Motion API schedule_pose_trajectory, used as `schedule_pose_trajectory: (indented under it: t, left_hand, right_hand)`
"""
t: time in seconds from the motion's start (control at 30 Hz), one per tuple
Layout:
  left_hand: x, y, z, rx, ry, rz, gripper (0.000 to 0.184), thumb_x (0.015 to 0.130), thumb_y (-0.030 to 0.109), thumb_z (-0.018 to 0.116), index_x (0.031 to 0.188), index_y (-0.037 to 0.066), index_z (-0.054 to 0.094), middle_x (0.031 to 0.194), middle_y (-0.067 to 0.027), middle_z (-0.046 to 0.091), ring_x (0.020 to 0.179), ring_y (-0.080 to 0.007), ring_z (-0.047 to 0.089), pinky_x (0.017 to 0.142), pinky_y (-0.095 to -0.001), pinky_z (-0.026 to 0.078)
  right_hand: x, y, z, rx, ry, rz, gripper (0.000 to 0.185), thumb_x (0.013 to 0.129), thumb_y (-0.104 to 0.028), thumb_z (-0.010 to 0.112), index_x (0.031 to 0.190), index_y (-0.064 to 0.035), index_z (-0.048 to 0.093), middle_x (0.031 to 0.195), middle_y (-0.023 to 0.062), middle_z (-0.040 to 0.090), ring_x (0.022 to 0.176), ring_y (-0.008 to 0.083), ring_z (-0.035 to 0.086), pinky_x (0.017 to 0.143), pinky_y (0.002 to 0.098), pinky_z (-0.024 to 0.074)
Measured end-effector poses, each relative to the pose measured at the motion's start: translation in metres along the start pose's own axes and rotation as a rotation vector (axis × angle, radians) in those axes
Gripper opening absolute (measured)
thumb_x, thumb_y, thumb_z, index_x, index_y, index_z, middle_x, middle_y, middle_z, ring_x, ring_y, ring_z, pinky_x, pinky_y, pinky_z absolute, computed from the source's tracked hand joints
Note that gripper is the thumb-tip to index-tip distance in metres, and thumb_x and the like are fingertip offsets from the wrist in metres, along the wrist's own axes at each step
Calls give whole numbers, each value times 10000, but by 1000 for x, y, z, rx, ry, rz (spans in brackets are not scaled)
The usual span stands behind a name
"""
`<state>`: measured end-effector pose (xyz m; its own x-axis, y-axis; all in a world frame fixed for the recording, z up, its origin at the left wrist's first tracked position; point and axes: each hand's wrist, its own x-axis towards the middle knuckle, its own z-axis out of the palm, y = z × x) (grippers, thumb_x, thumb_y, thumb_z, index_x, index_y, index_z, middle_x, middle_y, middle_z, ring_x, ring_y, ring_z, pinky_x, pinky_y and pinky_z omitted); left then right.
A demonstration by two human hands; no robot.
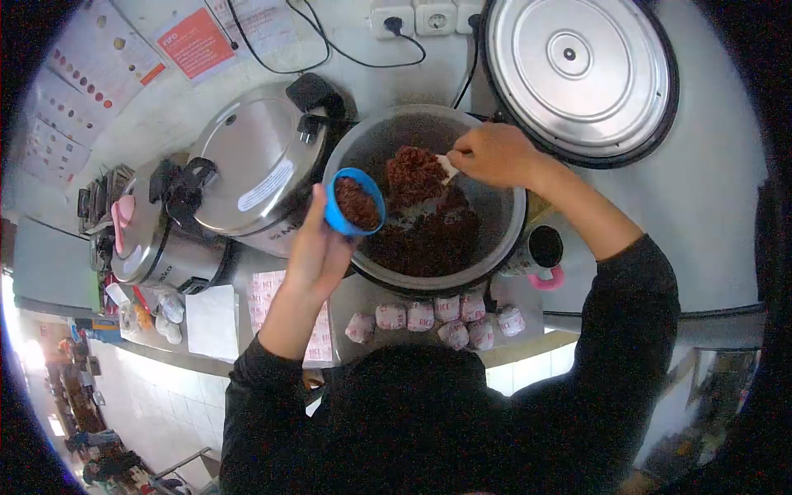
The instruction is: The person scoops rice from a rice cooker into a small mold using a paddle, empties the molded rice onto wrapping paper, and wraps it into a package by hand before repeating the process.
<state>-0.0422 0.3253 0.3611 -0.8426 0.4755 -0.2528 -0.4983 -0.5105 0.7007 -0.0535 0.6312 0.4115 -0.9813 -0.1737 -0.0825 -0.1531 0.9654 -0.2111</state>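
My left hand point(318, 252) grips a blue cup point(337, 216) with dark red-brown rice point(356, 203) in it, tilted at the left rim of a large open rice cooker point(513, 235). Inside the cooker lies more of the same dark rice point(433, 239). My right hand point(495, 155) is closed on the handle of a white rice paddle point(449, 169), whose blade carries a heaped clump of rice point(412, 176) over the pot. Part of the paddle's blade is hidden under the rice.
Closed rice cookers point(247, 157) stand at the left. Several paper-wrapped rice portions point(421, 316) line the counter's front edge, near printed wrapping sheets point(266, 289). A mug with a pink handle point(544, 247) sits right of the pot. A round metal lid point(577, 91) leans behind.
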Motion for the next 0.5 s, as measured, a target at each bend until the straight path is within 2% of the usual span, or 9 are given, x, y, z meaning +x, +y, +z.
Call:
schedule_pose_trajectory:
  t: [0.03, 0.1, 0.13, 0.23, 0.3, 0.33, 0.4, 0.5]
  left_hand:
    - [9, -5, 8, 15, 0, -15, 534, 1082, 490, 392, 1411, 85, 507, 1417, -101, 569, 1336, -253, 512, 1160, -466, 366]
    - [28, -17, 20, 20, 7, -26, 566, 1084, 499, 370, 1436, 72, 484, 1437, -107, 555, 1364, -266, 488, 1182, -471, 335]
    - [36, -24, 26, 7, 2, -35, 576, 1084, 503, 363, 1444, 67, 476, 1445, -111, 548, 1375, -274, 477, 1190, -471, 322]
    - [45, -35, 45, -27, -29, -79, 597, 1079, 520, 355, 1437, 58, 477, 1442, -115, 548, 1385, -292, 462, 1196, -471, 306]
    - [50, -41, 51, -38, -57, -31, 606, 1066, 547, 372, 1412, 65, 495, 1404, -132, 574, 1336, -304, 510, 1167, -469, 347]
    - [54, -46, 48, -32, -59, -35, 606, 1066, 547, 372, 1412, 65, 495, 1404, -132, 574, 1336, -304, 510, 1167, -469, 347]
    - [60, -52, 41, -21, -11, -62, 598, 1054, 574, 390, 1366, 81, 526, 1326, -144, 616, 1241, -310, 578, 1097, -462, 423]
    - [58, -50, 46, 38, 10, -18, 587, 1049, 584, 399, 1328, 90, 546, 1263, -143, 641, 1162, -304, 619, 1030, -448, 479]
  right_hand:
    - [-6, -8, -10, -2, 6, 0, 379, 910, -422, 564, 904, -104, 772, 886, 202, 730, 838, 404, 715, 782, 525, 574]
    - [-21, -27, -18, -234, 173, -51, 340, 910, -323, 591, 854, -35, 762, 833, 242, 718, 814, 395, 727, 705, 504, 591]
    - [-30, -35, -15, -234, 177, -44, 340, 910, -323, 591, 854, -35, 762, 833, 242, 718, 814, 395, 727, 705, 504, 591]
    - [-54, -69, 0, -204, 230, -94, 212, 868, -156, 620, 845, 6, 754, 807, 243, 714, 784, 351, 742, 664, 462, 601]
    - [-63, -90, 10, -180, 207, -61, 177, 845, -116, 629, 851, 11, 751, 805, 232, 715, 769, 336, 745, 660, 456, 601]
    - [-67, -96, 15, -200, 214, -109, 167, 830, -107, 640, 852, 19, 747, 802, 223, 713, 749, 336, 743, 653, 455, 600]
    - [-68, -101, 26, -213, 223, -157, 159, 814, -98, 650, 853, 27, 742, 799, 213, 712, 730, 336, 741, 645, 455, 599]
    - [-70, -109, 29, -166, 306, -215, 117, 801, -59, 648, 879, 27, 667, 783, 170, 696, 702, 312, 745, 582, 407, 597]
